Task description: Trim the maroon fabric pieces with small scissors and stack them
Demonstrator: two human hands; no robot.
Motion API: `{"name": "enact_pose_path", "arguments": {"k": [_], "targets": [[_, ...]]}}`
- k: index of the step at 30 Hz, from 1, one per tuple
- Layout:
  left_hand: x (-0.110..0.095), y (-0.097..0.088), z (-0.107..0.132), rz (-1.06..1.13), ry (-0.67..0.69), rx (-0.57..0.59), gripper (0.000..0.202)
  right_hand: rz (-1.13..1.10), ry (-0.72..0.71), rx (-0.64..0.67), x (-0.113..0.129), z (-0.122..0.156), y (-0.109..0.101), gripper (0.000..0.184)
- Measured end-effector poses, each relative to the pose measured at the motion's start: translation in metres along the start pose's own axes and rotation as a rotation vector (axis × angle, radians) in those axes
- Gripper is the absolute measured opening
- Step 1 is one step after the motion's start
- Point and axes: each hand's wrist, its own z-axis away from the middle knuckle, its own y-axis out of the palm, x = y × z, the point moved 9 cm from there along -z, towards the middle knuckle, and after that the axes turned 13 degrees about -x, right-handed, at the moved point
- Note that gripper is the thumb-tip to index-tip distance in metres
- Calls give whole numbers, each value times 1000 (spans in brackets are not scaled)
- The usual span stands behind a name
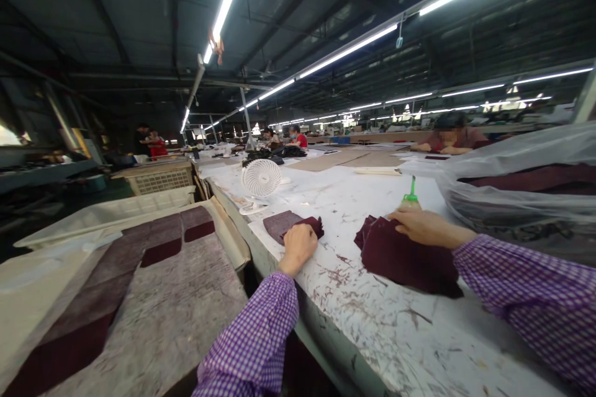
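A small mark on the hub of the white round plastic fan [261, 178] is too small to read. Near right on the white, thread-strewn tabletop [344, 304] lies a stack of dark maroon cloth pieces [405, 259], uneven at its left edge. The right hand [421, 227] rests on it, fingers partly bent; the left hand [299, 248] curls over a smaller maroon cloth pile [280, 223]. Whether either grips cloth, I cannot tell.
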Motion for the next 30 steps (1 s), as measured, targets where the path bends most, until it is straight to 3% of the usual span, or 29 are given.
{"name": "enact_pose_path", "arguments": {"k": [2, 5, 9, 14, 23, 30], "targets": [[16, -4, -3, 66, -62, -6, 25, -9, -26, -2, 18, -3, 1, 32], [27, -6, -5, 160, -79, 17, 25, -122, -141, 53, 63, -14, 4, 37], [16, -5, 1, 181, -40, 14, 17, -157, -185, 126, 104, -36, 14, 40], [-5, 3, 6, 176, -22, -11, 8, -109, -127, 124, 113, -61, 26, 37], [43, 2, -3, 464, -310, 21, 21, -144, -104, 112, 112, -68, 40, 37], [48, 4, 1, 748, -426, 5, 18, -129, -157, -3, 138, -77, 32, 36]]}}
